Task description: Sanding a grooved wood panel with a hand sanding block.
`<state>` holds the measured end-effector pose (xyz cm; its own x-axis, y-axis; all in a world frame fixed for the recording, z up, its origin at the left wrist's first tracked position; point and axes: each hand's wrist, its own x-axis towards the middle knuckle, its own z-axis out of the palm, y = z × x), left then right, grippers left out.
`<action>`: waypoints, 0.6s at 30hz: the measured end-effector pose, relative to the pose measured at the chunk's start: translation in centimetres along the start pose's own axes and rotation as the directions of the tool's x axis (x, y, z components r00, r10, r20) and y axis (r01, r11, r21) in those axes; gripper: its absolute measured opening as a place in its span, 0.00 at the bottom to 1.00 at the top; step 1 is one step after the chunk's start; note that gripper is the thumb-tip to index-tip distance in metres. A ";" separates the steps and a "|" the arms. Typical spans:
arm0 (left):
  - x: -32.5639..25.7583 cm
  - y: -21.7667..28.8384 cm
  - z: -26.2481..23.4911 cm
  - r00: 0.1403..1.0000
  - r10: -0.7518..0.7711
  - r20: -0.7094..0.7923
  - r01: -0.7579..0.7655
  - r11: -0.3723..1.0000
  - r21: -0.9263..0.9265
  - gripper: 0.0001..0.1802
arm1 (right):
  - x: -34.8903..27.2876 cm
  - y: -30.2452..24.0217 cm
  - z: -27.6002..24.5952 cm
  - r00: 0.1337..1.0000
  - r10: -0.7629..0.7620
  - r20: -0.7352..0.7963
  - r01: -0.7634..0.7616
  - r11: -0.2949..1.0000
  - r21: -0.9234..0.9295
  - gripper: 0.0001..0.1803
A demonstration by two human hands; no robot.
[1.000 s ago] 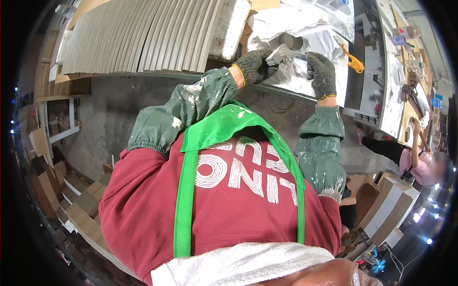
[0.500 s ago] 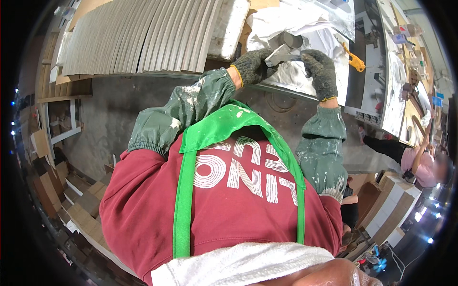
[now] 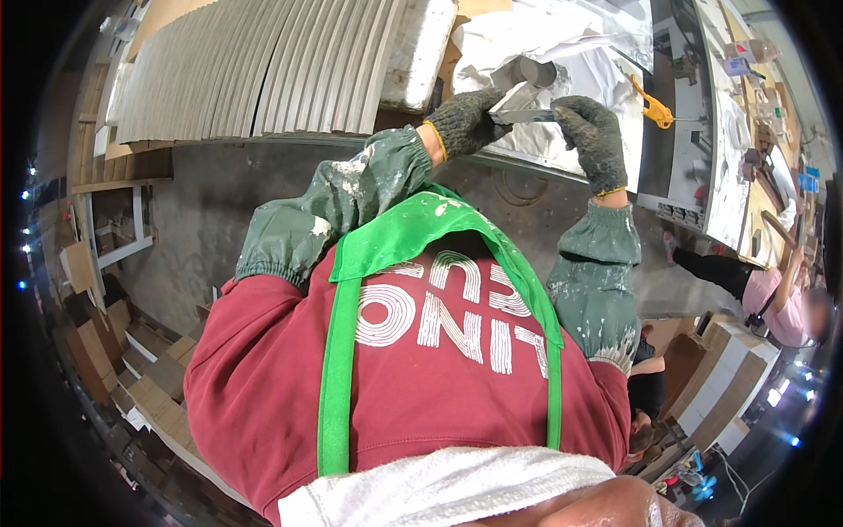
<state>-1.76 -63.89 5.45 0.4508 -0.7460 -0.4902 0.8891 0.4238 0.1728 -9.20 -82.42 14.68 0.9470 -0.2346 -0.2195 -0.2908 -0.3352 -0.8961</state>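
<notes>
My left hand (image 3: 467,124), in a dark knitted glove with a yellow cuff edge, is closed on a flat scraper (image 3: 519,97) smeared with pale stuff. My right hand (image 3: 594,139), gloved alike, is closed around the end of a thin grey putty knife (image 3: 530,116). Its blade reaches left across the scraper's near edge, and the two seem to touch. Both handles are hidden by the gloves. Just beyond them, a grey round tub (image 3: 536,73) lies among crumpled white sheeting (image 3: 590,77) on the bench.
Grey ribbed strips (image 3: 255,75) stand in a long row on the left. A yellow-handled tool (image 3: 653,107) lies right of the sheeting. Another bench (image 3: 724,176) holds bottles farther right. A person in pink (image 3: 773,303) works beside it. Cut boards (image 3: 162,382) are stacked at lower left.
My right hand has shifted slightly right and nearer to me, and the putty knife's blade has turned flatter against the scraper. My left hand has barely moved.
</notes>
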 end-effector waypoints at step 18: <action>-0.4 0.3 0.1 0.999 0.019 0.038 -0.019 1.000 0.001 0.09 | -0.3 0.1 0.1 0.998 0.005 -0.067 -0.001 0.998 0.060 0.10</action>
<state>-1.73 -63.53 5.83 0.4701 -0.7570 -0.4538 0.8806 0.4370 0.1832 -9.47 -82.31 14.59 0.9343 -0.2969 -0.1974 -0.2828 -0.2801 -0.9174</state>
